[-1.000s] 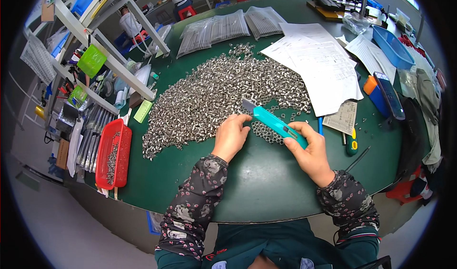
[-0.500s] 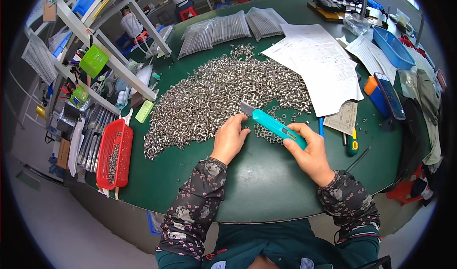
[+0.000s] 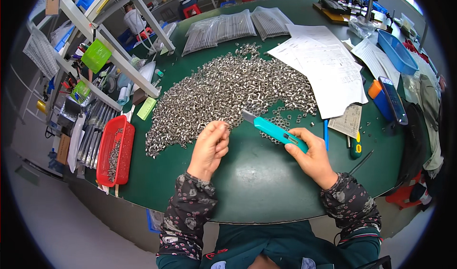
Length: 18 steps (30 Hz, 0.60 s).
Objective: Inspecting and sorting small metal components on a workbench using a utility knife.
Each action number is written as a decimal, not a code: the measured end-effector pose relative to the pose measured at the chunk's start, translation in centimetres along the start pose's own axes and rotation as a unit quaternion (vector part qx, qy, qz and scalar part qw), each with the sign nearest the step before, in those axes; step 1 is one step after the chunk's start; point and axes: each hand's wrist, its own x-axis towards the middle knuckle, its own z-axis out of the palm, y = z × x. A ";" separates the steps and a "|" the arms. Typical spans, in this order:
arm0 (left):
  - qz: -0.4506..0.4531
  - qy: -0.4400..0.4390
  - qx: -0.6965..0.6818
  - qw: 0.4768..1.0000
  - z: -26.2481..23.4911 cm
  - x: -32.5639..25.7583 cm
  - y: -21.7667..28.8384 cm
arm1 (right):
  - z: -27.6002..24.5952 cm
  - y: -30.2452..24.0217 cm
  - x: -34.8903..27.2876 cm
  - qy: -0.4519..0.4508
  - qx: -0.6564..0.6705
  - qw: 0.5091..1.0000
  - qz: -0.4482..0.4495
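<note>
My right hand (image 3: 312, 157) is closed round a teal utility knife (image 3: 281, 133), its blade pointing up and left toward a wide pile of small silvery metal sleeves (image 3: 223, 90). In front of the pile my left hand (image 3: 209, 147) is raised, thumb and fingers pinched together. A small metal part (image 3: 225, 125) seems to show at its fingertips, mostly hidden by them. Beyond the knife, several thin metal rings (image 3: 285, 119) lie loosely spread on the green tabletop (image 3: 257, 188).
On the left stands a red basket (image 3: 124, 150) with some metal parts, near a shelf frame (image 3: 126, 69). Bagged tubes (image 3: 221, 28) lie at the back. Papers (image 3: 328, 73), a blue tray (image 3: 397, 52), a phone (image 3: 392, 100) and a green-yellow handled tool (image 3: 356, 146) are on the right.
My left hand has lifted away from the pile's edge and drawn back left, its fingers now curled into a pinch. The knife stays in my right hand, barely moved.
</note>
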 end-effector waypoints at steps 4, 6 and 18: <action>0.027 0.012 -0.074 0.997 -2.3 -1.3 -0.5 | 0.4 0.1 -0.1 -0.037 -0.075 0.996 -0.042; 0.025 0.019 -0.055 0.998 -2.7 -1.4 -1.1 | 0.5 -0.2 -0.1 -0.064 -0.101 0.991 -0.052; 0.041 0.016 0.080 0.996 -2.2 -1.7 -1.5 | 1.0 -0.4 -0.6 -0.125 -0.070 0.989 -0.038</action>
